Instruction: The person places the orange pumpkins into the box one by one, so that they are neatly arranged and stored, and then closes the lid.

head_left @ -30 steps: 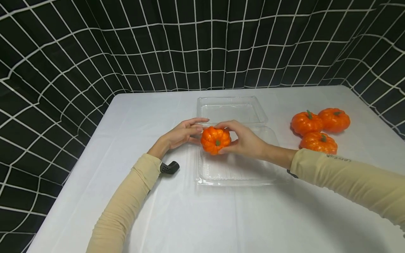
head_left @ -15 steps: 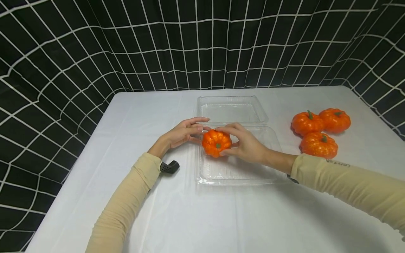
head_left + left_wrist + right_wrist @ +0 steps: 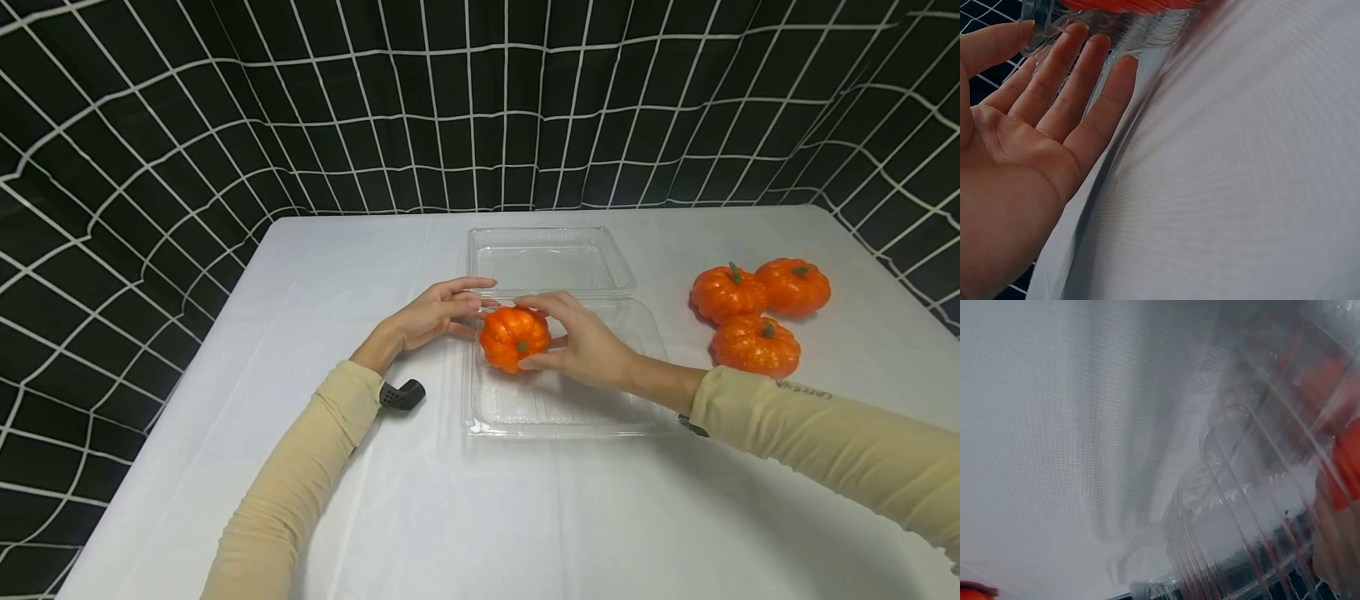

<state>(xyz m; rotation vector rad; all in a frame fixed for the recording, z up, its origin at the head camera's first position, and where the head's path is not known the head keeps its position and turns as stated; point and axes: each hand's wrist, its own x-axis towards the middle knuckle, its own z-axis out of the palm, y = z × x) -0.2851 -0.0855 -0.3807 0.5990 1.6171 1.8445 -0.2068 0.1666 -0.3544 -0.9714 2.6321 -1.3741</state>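
Observation:
My right hand (image 3: 588, 342) holds a small orange toy pumpkin (image 3: 514, 338) with a green stem, thumb in front and fingers behind. The pumpkin is at the left rear part of the near half of a clear hinged plastic container (image 3: 570, 417); whether it touches the bottom I cannot tell. With fingers nearly straight, my left hand (image 3: 431, 317) touches the container's left side. In the left wrist view, the left fingertips (image 3: 1097, 47) meet the clear wall, red showing beyond it. The right wrist view shows the pumpkin (image 3: 1349, 459) partly, at the right edge beside clear plastic.
Three more orange pumpkins sit together at the right: one at the left (image 3: 727, 293), one at the back (image 3: 793, 287) and one in front (image 3: 756, 344). The container's lid (image 3: 551, 262) lies open at the back. A white cloth covers the table (image 3: 450, 517); black gridded fabric (image 3: 495, 108) surrounds it.
My right hand has lowered the pumpkin slightly toward the container's near half, and the pumpkin has tilted a little. My left hand has stayed almost still at the container's side.

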